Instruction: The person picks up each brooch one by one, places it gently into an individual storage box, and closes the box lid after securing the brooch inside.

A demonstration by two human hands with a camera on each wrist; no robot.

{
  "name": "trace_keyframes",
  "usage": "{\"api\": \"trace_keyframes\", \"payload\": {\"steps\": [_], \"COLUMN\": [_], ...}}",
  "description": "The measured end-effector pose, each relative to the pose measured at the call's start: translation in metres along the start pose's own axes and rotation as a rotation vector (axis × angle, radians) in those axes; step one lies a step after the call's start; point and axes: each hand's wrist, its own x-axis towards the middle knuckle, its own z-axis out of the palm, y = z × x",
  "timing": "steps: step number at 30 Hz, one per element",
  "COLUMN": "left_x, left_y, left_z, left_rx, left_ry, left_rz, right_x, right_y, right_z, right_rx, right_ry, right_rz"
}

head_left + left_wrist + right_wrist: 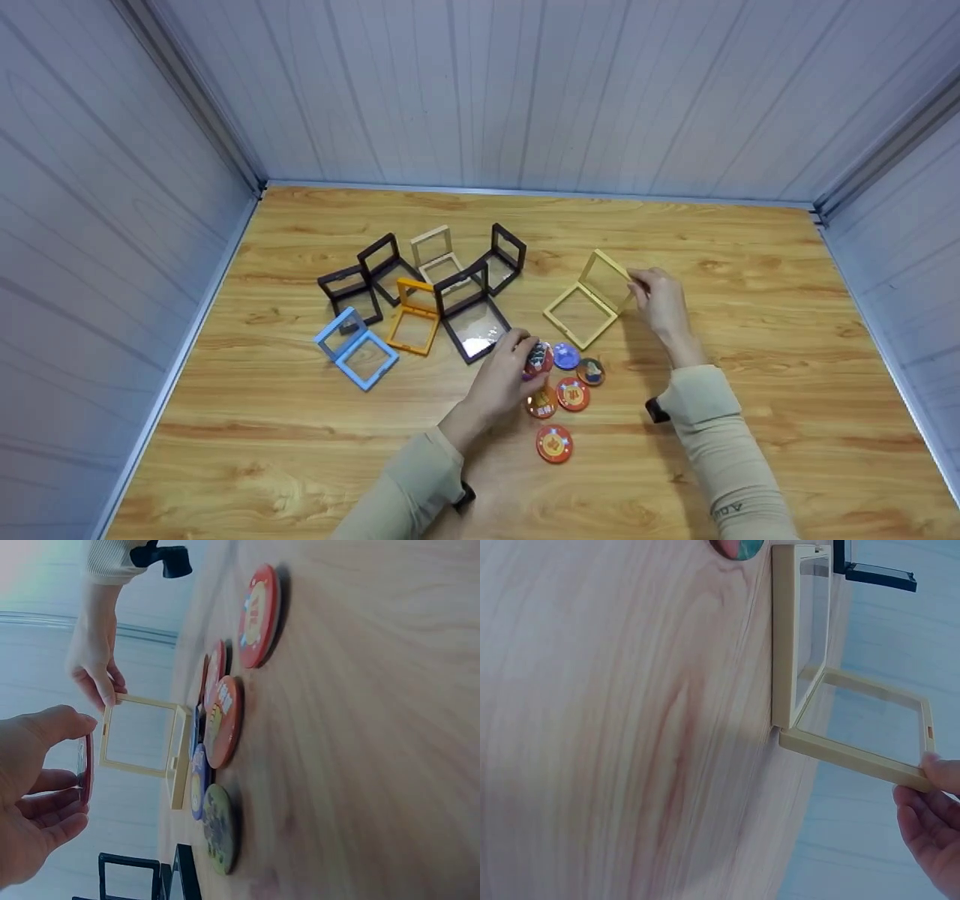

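Observation:
My left hand (495, 379) holds a round red badge (540, 358) with a dark picture, between thumb and fingertips, above the table. Below and around it lie several more round badges: a blue one (566, 355), a dark green one (591, 370), an orange one (541, 403) and red ones (573, 394). A greenish badge (217, 829) shows in the left wrist view. At the right, a yellow display frame (566, 331) stands unfolded, its clear-windowed lid raised. My right hand (664, 307) pinches the lid's outer corner, thumb on one side and fingers on the other.
Unfolded display frames stand left of the yellow one: a blue one (343, 363), an orange one (409, 349), a beige one (422, 268) and several black ones (454, 341). Pale panel walls (480, 97) enclose the wooden table (772, 360) at back and sides.

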Motion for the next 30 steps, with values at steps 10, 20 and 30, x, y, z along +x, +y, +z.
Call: {"api": "trace_keyframes", "payload": {"steps": [10, 20, 30], "left_x": [0.027, 0.055, 0.083], "left_y": [-0.001, -0.002, 0.002], "left_z": [0.011, 0.023, 0.035], "left_rx": [-0.008, 0.026, 0.104], "left_ry": [0.006, 0.032, -0.044], "left_rz": [-0.024, -0.023, -0.058], "right_x": [-0.009, -0.014, -0.014], "right_y": [-0.002, -0.003, -0.005], "right_z": [-0.004, -0.002, -0.002], "right_rx": [0.014, 0.025, 0.015], "right_ry": [0.002, 0.014, 0.018], "right_rz": [0.036, 0.043, 0.054]}}
